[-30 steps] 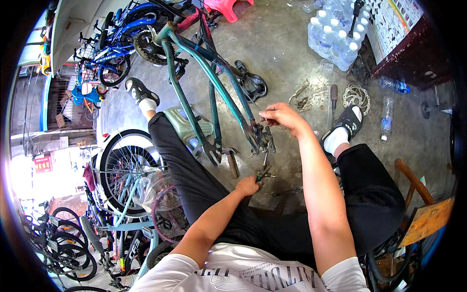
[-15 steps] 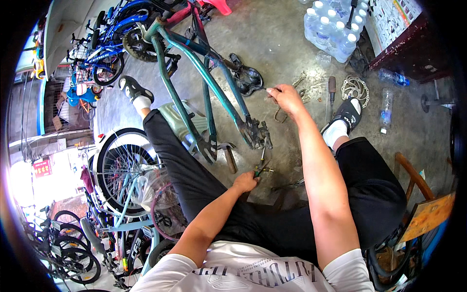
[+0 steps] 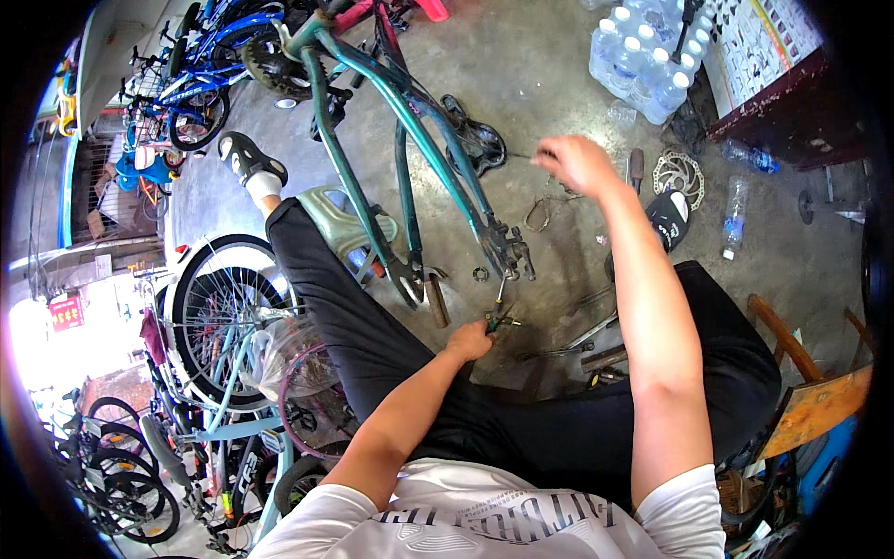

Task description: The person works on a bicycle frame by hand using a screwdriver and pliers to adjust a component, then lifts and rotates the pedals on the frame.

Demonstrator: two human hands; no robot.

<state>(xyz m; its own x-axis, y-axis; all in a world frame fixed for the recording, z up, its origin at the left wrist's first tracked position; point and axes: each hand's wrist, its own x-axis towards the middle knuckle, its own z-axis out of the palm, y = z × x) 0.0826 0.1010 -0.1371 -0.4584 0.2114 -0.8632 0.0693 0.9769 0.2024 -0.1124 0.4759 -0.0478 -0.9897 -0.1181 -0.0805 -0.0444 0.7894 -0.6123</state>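
Note:
A teal bicycle frame (image 3: 377, 84) stands before me, its rear dropouts pointing toward me. My left hand (image 3: 470, 342) is closed around a small tool with a dark green handle (image 3: 491, 322), just below the frame's right dropout and the brake caliper (image 3: 514, 252). What the tool's head is, I cannot make out. Over the floor right of the frame is my right hand (image 3: 579, 163), slightly blurred, with thumb and fingers drawn together. A thin dark strand (image 3: 520, 155) runs from its fingertips toward the black pedal-like part (image 3: 477, 147).
A hammer (image 3: 436, 300) lies by the left dropout, near a pale green plastic stool (image 3: 335, 219). Farther right are a screwdriver (image 3: 636, 168), a brake disc (image 3: 678, 177) and bottled water (image 3: 643, 61). A bicycle wheel (image 3: 228, 321) stands at left.
My right hand has moved to the right and slightly up, away from the frame. My left hand stays at nearly the same place with the tool.

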